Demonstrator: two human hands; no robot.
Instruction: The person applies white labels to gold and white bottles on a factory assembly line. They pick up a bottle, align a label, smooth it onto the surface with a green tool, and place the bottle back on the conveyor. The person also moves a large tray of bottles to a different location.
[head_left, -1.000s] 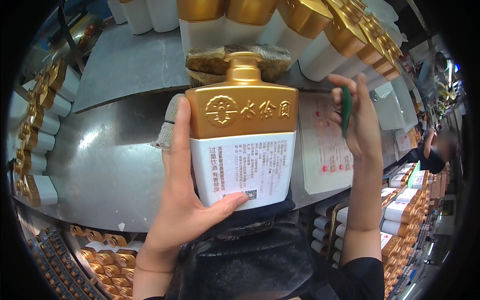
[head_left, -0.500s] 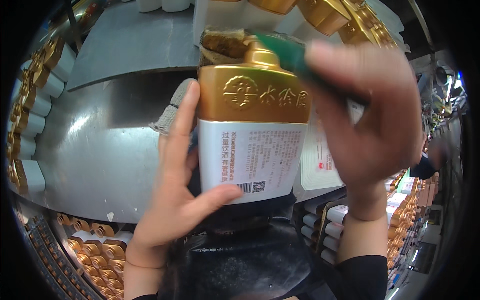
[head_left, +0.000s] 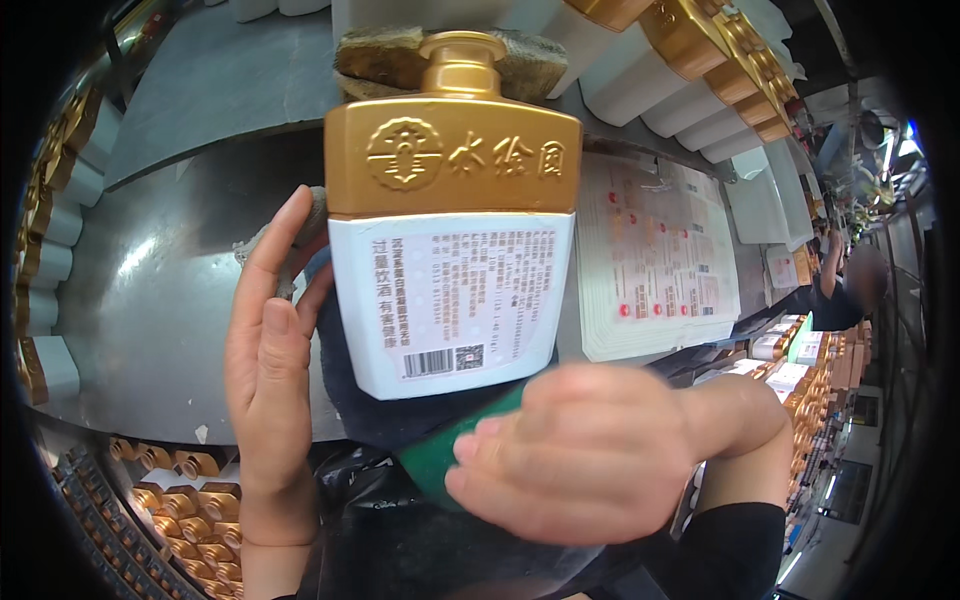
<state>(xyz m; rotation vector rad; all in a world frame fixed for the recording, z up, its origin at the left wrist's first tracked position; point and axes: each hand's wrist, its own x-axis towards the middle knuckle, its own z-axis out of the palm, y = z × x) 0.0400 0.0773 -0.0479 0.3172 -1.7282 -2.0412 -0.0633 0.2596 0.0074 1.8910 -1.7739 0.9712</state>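
A flat bottle (head_left: 455, 160) with a gold shoulder and neck and a white, printed lower body faces me, its base on a dark cloth (head_left: 365, 405). My left hand (head_left: 270, 370) is open at the bottle's left side, fingers stretched upward; whether they touch it is hard to tell. My right hand (head_left: 590, 450) is closed on a green scraper (head_left: 435, 460), just below the bottle's base and slightly blurred. Behind the bottle's neck lies a worn brown block (head_left: 375, 60). A grey knitted piece (head_left: 250, 245) shows partly behind my left fingers.
A stack of printed label sheets (head_left: 655, 270) lies right of the bottle on the metal table (head_left: 150, 290). Similar bottles (head_left: 690, 40) stand at the far right; others (head_left: 65, 200) line the left. A grey board (head_left: 230, 75) lies at the back. Another person (head_left: 845, 285) is at the right.
My right hand and the green scraper have moved from the bottle's neck down below its base. The left thumb has come off the bottle's front. The bottle appears slightly higher and further left.
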